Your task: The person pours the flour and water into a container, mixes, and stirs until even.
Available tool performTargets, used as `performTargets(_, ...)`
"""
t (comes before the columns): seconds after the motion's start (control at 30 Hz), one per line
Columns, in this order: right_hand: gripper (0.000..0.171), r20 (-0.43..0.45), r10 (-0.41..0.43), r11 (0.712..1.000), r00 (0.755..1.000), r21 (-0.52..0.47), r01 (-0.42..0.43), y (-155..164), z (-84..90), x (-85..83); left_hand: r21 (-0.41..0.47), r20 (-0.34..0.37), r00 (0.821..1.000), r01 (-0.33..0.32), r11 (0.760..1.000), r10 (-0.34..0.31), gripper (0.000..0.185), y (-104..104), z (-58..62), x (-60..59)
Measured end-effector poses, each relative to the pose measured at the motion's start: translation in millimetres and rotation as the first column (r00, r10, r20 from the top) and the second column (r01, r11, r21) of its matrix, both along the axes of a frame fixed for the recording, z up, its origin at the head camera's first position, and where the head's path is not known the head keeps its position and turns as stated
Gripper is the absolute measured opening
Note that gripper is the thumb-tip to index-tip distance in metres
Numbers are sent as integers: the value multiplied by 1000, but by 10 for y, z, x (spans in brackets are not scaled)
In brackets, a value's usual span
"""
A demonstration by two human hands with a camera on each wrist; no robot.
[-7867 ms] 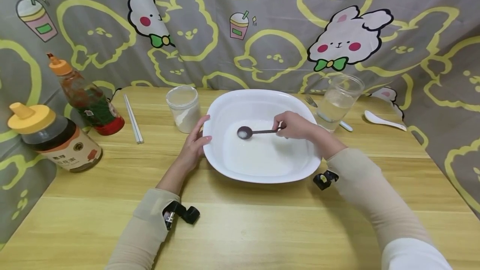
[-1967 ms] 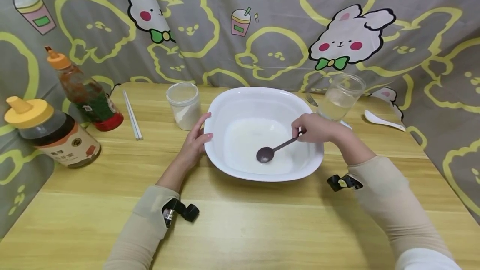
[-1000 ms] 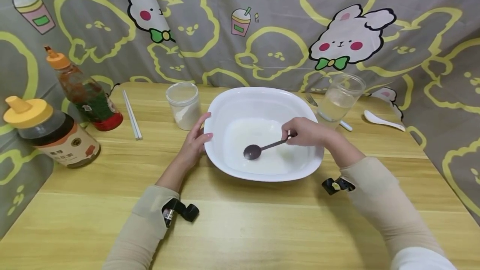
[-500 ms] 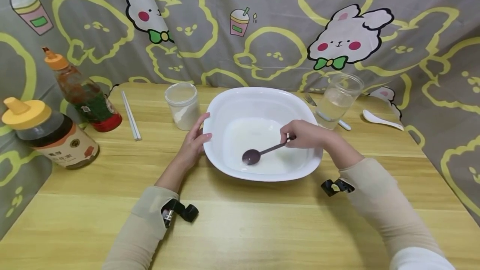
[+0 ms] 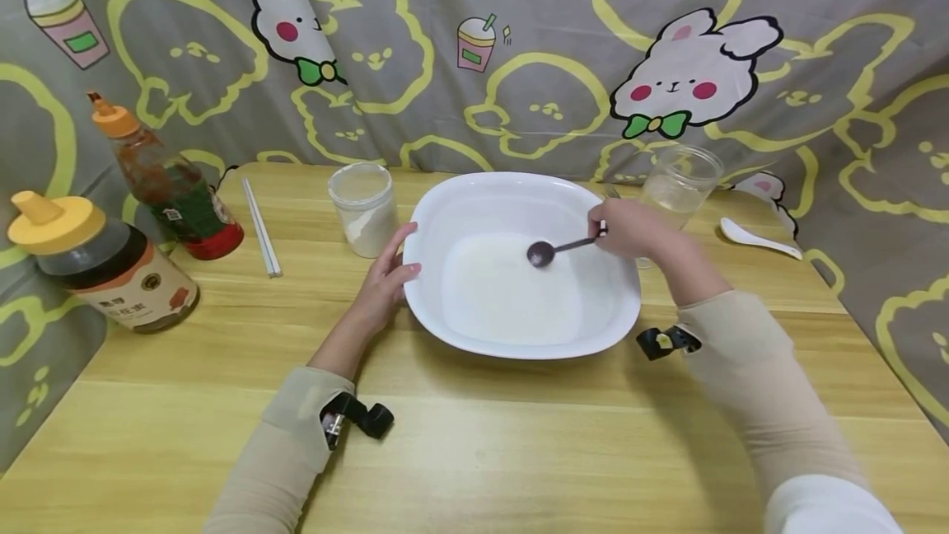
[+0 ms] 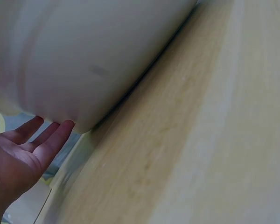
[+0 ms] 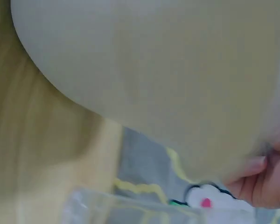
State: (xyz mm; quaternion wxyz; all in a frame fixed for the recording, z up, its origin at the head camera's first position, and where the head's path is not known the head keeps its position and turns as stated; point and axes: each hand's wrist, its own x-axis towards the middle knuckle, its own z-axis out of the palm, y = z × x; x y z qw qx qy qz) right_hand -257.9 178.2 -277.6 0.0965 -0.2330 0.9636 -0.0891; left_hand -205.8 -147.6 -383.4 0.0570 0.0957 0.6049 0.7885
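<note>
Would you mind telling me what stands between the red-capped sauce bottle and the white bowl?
In the head view, a pair of chopsticks and a clear powder jar sit between them.

Spoon (image 5: 540, 253): shifted from the bowl's (image 5: 445, 213) near left part to its far right part, the spoon head now lying close to the far wall. Right hand (image 5: 626, 229): drawn back with it toward the table's far right edge, the handle gripped.

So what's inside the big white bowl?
In the white bowl lies a thin white layer over the bottom. The right hand holds a dark spoon with its head over that layer. Whether it is liquid or powder cannot be told.
</note>
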Motion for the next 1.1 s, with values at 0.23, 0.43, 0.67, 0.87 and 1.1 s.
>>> performTargets(0.23,4,1,-30,964,1000,-264,29,-301,-360,-163,-8,-2,1000,-2,1000,2,60,-7,-6,6)
performTargets(0.43,7,191,21,922,981,-383,54,-554,-427,-24,-6,-10,1000,-6,1000,6,60,-7,-8,10)
performTargets(0.67,9,331,108,883,938,-464,62,-663,-432,159,3,-20,1000,-9,1000,9,61,-6,-16,11)
performTargets(0.87,11,413,106,839,905,-525,141,-669,-392,256,-2,-14,1000,-8,1000,8,60,-3,-12,15)
performTargets(1.1,13,433,141,800,890,-580,156,-645,-362,328,-8,-13,1000,-4,1000,4,61,0,-5,13)
